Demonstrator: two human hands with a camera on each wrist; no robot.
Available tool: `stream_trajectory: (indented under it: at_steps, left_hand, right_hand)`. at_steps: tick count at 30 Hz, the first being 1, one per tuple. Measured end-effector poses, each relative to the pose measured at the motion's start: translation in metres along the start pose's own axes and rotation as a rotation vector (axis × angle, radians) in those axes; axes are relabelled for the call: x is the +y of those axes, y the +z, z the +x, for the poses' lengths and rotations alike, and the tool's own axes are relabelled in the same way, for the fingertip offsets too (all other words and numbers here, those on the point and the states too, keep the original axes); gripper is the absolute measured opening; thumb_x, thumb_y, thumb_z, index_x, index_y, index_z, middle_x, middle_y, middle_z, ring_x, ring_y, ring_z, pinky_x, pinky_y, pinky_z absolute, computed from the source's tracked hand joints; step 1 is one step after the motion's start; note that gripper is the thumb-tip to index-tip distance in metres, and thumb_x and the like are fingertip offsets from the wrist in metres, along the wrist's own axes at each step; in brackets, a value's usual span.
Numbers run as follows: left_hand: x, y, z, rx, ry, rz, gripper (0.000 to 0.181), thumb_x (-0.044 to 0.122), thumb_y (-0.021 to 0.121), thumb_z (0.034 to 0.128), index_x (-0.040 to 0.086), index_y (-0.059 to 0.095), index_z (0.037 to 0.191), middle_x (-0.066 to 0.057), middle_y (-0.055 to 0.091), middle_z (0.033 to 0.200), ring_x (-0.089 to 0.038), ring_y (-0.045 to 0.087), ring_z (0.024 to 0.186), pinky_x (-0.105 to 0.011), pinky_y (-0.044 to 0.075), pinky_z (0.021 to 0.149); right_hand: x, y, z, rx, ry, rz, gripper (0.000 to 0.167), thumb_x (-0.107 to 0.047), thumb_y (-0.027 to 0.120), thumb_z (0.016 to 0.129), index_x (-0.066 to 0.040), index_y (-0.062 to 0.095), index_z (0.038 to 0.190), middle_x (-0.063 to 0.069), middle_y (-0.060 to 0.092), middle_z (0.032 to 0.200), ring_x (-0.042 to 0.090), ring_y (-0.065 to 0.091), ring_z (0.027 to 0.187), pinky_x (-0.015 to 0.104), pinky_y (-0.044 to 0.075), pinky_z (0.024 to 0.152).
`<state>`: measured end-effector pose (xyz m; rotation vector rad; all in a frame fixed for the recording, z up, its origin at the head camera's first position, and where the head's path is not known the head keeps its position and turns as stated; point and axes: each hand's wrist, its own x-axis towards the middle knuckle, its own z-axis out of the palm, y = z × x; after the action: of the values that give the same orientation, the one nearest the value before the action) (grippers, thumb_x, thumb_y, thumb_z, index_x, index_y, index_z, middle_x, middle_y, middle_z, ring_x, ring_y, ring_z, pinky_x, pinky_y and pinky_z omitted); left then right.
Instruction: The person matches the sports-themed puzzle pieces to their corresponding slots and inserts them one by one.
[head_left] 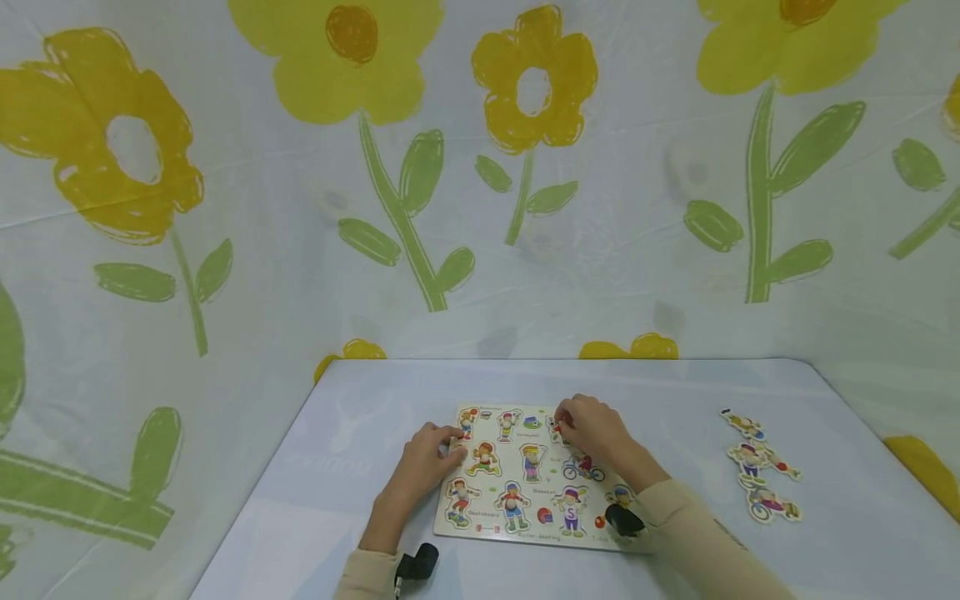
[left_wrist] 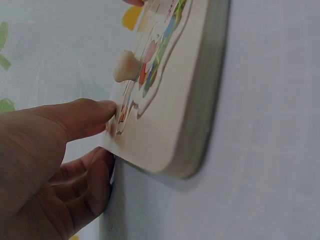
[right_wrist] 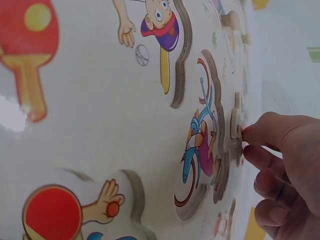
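Note:
A pale wooden knob puzzle board (head_left: 498,482) with cut-out pictures of children at sports lies flat on the table. My left hand (head_left: 420,462) grips its left edge, the thumb (left_wrist: 90,112) on the face and other fingers curled by the side, as the left wrist view shows. Over the upper right of the board, my right hand (head_left: 597,429) pinches a puzzle piece (right_wrist: 234,123) between thumb and forefinger. That piece sits slightly raised at its recess; the fingers hide most of it. A wooden knob (left_wrist: 126,66) stands up from a piece near the left hand.
Several loose puzzle pieces (head_left: 752,461) lie in a cluster, partly overlapping, to the right of the board. The white table (head_left: 345,492) meets a flower-printed cloth (head_left: 585,275) at its back and sides. A black wrist camera (head_left: 420,562) sits on the left wrist.

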<state>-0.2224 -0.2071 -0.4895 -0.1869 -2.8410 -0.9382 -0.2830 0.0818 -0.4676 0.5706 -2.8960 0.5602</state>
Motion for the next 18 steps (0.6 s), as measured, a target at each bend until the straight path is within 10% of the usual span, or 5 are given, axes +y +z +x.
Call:
stream_trajectory:
  at_steps: [18]
  left_hand:
    - [0.001,-0.001,0.0,-0.012,-0.025,-0.002,0.034,0.028,0.071,0.0888,0.014,0.069,0.12,-0.007,0.061,0.1,-0.011,0.049,0.073,-0.022,0.041,0.062]
  right_hand:
    - [0.003,0.011,-0.003,0.052,0.028,0.046,0.01,-0.018,0.072,0.088,-0.011,0.073,0.096,0.001,0.064,0.087,0.012,0.054,0.072,0.032,0.05,0.067]
